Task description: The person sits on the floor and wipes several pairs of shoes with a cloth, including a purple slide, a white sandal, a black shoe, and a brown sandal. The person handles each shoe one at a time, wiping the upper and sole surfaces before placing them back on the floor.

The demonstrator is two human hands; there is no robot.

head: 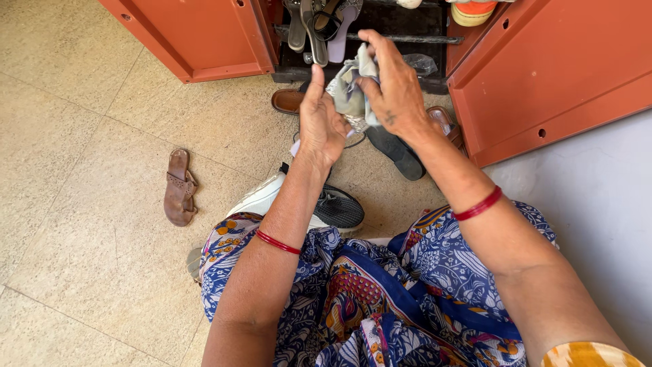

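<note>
Bunching pale cloth in pinching right hand | left hand open, steadying cloth | white sneaker on floor

you have no labels, signs or screens in view. the one package-like item is a crumpled clear plastic bag, lying on the lower shelf of the open orange cabinet, just right of your raised hands. it is transparent and greyish, with no rigid shape; any print on it cannot be made out.
</note>
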